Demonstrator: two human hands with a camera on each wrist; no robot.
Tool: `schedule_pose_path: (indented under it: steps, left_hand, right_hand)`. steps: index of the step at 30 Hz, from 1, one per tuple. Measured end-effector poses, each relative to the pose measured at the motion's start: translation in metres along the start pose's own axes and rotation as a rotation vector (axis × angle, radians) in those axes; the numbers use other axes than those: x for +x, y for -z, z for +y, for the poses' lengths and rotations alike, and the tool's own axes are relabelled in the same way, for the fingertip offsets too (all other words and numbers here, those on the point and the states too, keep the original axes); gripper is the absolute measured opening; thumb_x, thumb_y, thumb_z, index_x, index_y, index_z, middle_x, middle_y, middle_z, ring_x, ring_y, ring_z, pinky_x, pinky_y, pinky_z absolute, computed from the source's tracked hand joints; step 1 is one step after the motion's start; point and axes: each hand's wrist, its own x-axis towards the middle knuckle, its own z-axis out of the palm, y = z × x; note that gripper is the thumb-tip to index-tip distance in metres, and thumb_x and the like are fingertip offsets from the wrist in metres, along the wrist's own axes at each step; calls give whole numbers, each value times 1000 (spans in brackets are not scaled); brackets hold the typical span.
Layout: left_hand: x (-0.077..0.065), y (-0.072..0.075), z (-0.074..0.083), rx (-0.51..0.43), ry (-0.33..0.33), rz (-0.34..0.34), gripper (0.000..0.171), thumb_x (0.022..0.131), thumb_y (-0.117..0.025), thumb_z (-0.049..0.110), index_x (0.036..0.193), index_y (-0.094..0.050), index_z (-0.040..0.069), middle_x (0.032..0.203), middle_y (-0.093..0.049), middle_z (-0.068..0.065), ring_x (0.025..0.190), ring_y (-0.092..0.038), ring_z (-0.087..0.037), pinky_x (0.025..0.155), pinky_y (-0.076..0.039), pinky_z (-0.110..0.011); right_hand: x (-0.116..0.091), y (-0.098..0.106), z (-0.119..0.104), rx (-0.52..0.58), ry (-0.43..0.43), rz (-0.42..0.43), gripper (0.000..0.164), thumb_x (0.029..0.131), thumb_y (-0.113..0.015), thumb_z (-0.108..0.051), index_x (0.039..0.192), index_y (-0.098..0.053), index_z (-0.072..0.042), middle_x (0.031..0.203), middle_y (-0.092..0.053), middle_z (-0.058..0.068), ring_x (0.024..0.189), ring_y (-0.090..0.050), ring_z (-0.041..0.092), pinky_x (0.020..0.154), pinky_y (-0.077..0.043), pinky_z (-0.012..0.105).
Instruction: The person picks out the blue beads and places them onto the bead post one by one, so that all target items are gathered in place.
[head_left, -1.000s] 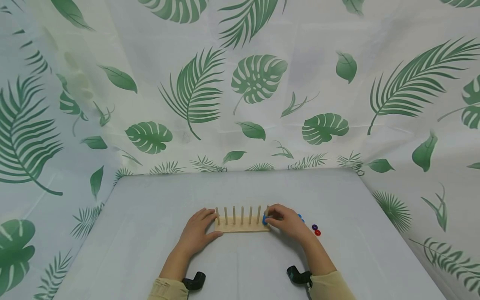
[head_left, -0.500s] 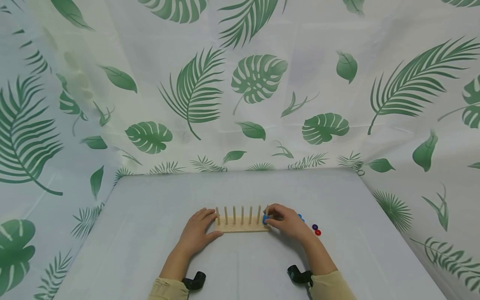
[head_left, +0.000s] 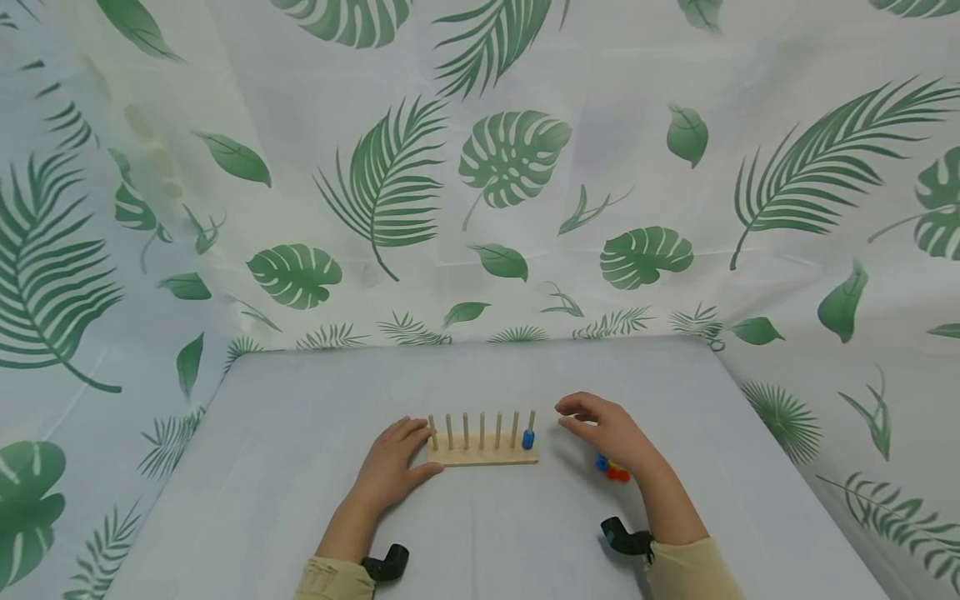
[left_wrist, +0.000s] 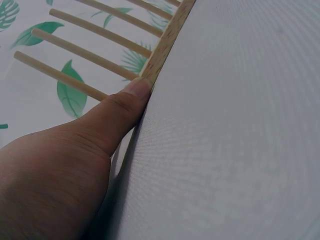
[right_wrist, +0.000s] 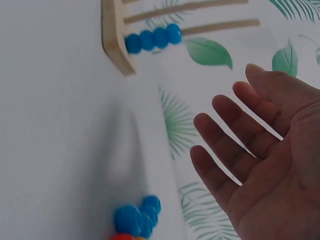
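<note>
A pale wooden peg board point(head_left: 482, 457) with a row of upright pegs stands on the table. Several blue beads point(head_left: 528, 439) are stacked on its rightmost peg; in the right wrist view these blue beads point(right_wrist: 154, 39) reach about halfway up. My left hand point(head_left: 393, 462) holds the board's left end, thumb point(left_wrist: 125, 97) along the front edge and fingers toward the back. To the right of the board, my right hand point(head_left: 603, 425) hovers above the table with fingers spread and nothing in them.
Loose beads lie on the table below my right forearm: blue ones point(head_left: 602, 462), red ones point(head_left: 618, 475) and a bit of yellow, partly hidden by the arm. A leaf-print curtain point(head_left: 517, 250) hangs behind and along both sides of the white table point(head_left: 480, 375).
My right hand has let go of the blue beads on the rightmost peg and moved right and up. The left hand has stayed on the board.
</note>
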Motion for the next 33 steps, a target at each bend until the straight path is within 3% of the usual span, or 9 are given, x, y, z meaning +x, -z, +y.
schedule_pose_path:
  steps: [6,16,24,33]
  left_hand:
    - [0,-2,-2,-6,-1,1,65,86,-69,54,139,-57,17,147,-52,-1,145,-37,-30,120,-31,-50]
    - [-1,-1,-1,-17,4,-2,66,86,-70,54,139,-57,17,147,-51,-2,145,-37,-31,121,-30,-51]
    - [-1,-2,-1,-23,7,-6,66,86,-70,53,139,-57,17,147,-52,-2,145,-37,-31,120,-31,-51]
    - [0,-2,-2,-22,3,-5,66,86,-70,53,139,-57,17,147,-52,-2,145,-37,-31,120,-31,-52]
  right_hand:
    - [-5,19,16,-40,-77,-37,38,98,-59,-44,124,-64,-16,125,-67,3,117,-61,31,100,-52,54]
    - [-4,38,55,-73,-207,-107,20,99,-60,-32,116,-68,-24,121,-66,1,109,-59,23,88,-56,39]
    - [-3,37,71,-44,-255,-113,27,96,-66,-25,122,-65,-23,115,-66,1,102,-58,21,88,-56,37]
    - [2,28,75,-61,-273,-112,30,93,-69,-22,123,-64,-22,104,-61,2,91,-54,21,73,-51,27]
